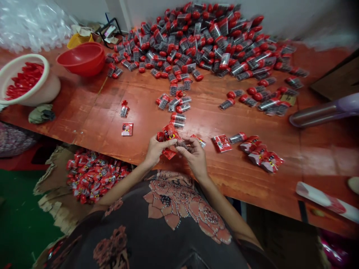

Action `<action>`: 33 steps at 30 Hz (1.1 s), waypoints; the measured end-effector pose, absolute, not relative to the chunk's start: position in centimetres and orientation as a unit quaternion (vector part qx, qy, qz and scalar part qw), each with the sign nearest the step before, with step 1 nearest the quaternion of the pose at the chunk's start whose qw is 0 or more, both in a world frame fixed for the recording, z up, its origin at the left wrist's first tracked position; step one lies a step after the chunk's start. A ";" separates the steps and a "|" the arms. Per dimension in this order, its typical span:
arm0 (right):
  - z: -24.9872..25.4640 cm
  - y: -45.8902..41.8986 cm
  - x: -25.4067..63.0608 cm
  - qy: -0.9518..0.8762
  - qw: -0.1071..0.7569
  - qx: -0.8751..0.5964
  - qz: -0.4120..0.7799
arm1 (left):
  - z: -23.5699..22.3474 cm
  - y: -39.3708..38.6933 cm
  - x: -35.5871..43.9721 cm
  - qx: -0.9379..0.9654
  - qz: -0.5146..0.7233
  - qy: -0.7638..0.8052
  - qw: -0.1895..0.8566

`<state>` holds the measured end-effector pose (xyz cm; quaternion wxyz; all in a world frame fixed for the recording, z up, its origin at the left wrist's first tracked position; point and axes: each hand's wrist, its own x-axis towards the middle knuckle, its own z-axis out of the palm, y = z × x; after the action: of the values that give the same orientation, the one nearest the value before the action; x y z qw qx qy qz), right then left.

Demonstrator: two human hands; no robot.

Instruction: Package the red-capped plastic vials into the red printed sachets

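left hand point(154, 151) pinching a red printed wrapper point(171, 132) at the centre of the frame, right hand point(197, 157) pinching a small dark item point(182, 144) beside it, both near the front edge of the reddish counter point(95, 108), red-capped tubes point(193, 46) heaped at upper centre, red bowl point(81, 59) at upper left

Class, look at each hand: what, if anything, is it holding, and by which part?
The left hand pinches glossy red printed packaging across its middle, under the thumb. The right hand grips a small dark item; which part cannot be told.
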<state>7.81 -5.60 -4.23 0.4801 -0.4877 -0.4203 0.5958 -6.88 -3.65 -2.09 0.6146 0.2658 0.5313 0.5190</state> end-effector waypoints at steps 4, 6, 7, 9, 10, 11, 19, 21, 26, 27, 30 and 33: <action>-4.1 -5.7 7.8 -0.436 0.461 -0.456 0.624 | -2.0 -3.6 -6.8 0.240 0.521 0.531 0.623; -4.2 -5.7 7.7 -0.430 0.459 -0.459 0.628 | -2.1 -3.7 -6.6 0.242 0.498 0.524 0.648; -4.4 -5.7 7.7 -0.425 0.462 -0.464 0.625 | -2.1 -3.9 -6.5 0.244 0.487 0.521 0.657; -4.6 -5.8 7.7 -0.417 0.470 -0.472 0.618 | -2.2 -4.1 -6.3 0.244 0.480 0.525 0.659; -4.6 -5.8 7.7 -0.414 0.471 -0.473 0.619 | -2.3 -4.1 -6.2 0.241 0.481 0.529 0.656; -4.7 -5.7 7.7 -0.412 0.472 -0.470 0.622 | -2.4 -4.2 -6.2 0.236 0.484 0.531 0.654; -5.4 -4.9 8.6 -0.405 0.459 -0.507 0.607 | -3.3 -4.1 -6.4 0.245 0.458 0.536 0.665; -6.3 -4.9 10.2 -0.421 0.428 -0.537 0.592 | -3.7 -3.8 -7.4 0.240 0.468 0.545 0.653; -7.1 -5.9 13.5 -0.563 0.384 -0.626 0.380 | -4.0 -2.9 -9.6 0.189 0.509 0.523 0.657; -6.7 -6.2 13.3 -0.587 0.388 -0.619 0.350 | -4.0 -2.8 -9.7 0.174 0.508 0.516 0.667; -5.4 -6.1 10.9 -0.627 0.400 -0.548 0.383 | -4.1 -2.5 -9.0 0.123 0.489 0.493 0.709; -4.9 -4.8 8.1 -0.558 0.413 -0.506 0.512 | -4.7 -2.4 -8.5 0.096 0.467 0.481 0.736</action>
<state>8.10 -4.76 -4.91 0.4126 -0.5056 -0.5582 0.5124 -8.47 -2.38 -4.66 0.7356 0.0963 0.4813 0.4669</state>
